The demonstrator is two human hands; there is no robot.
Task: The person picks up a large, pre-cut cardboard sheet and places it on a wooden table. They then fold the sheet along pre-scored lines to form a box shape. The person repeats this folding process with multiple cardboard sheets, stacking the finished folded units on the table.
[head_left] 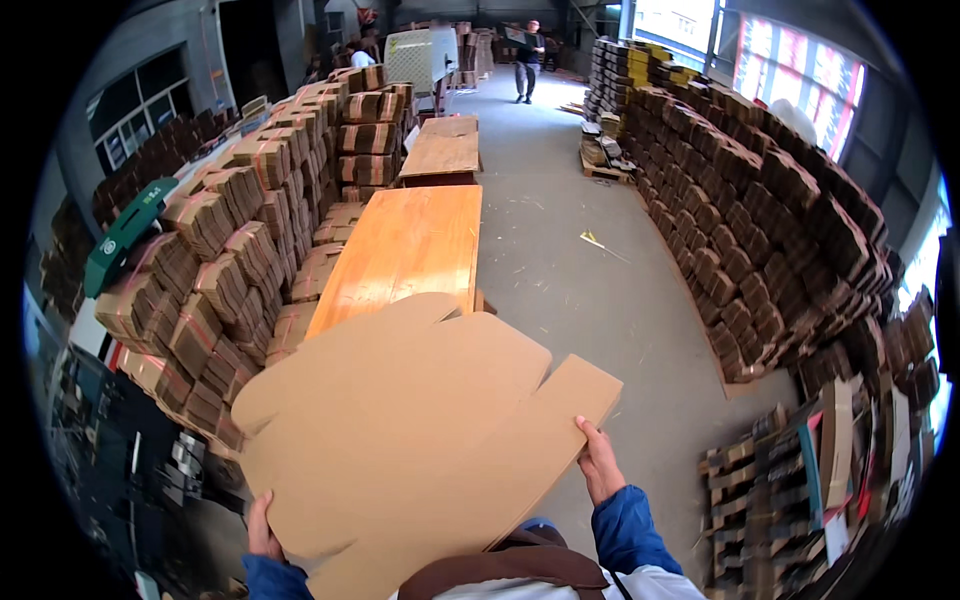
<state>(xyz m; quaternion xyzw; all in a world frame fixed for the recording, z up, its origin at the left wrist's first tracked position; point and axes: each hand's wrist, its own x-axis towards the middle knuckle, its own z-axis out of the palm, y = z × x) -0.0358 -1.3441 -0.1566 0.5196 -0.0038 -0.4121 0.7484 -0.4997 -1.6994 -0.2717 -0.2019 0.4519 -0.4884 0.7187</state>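
A large flat sheet of die-cut brown cardboard (410, 430) is held in front of my body, with rounded flaps and slots along its edges. My left hand (263, 527) grips its left edge near the bottom, thumb on top. At the right edge my right hand (598, 458) pinches the sheet beside a rectangular flap, thumb above and fingers hidden underneath. The sheet's far flaps overlap the near end of an orange wooden table (410, 235) in this view; whether they touch it I cannot tell.
Strapped bundles of folded cardboard (225, 250) are piled along the left. More cardboard stacks (760, 220) line the right, with wooden pallets (750, 500) nearer me. Beyond the orange table stands a brown table (445, 150). A person (527, 60) is far down the aisle. A green machine part (130, 235) juts out left.
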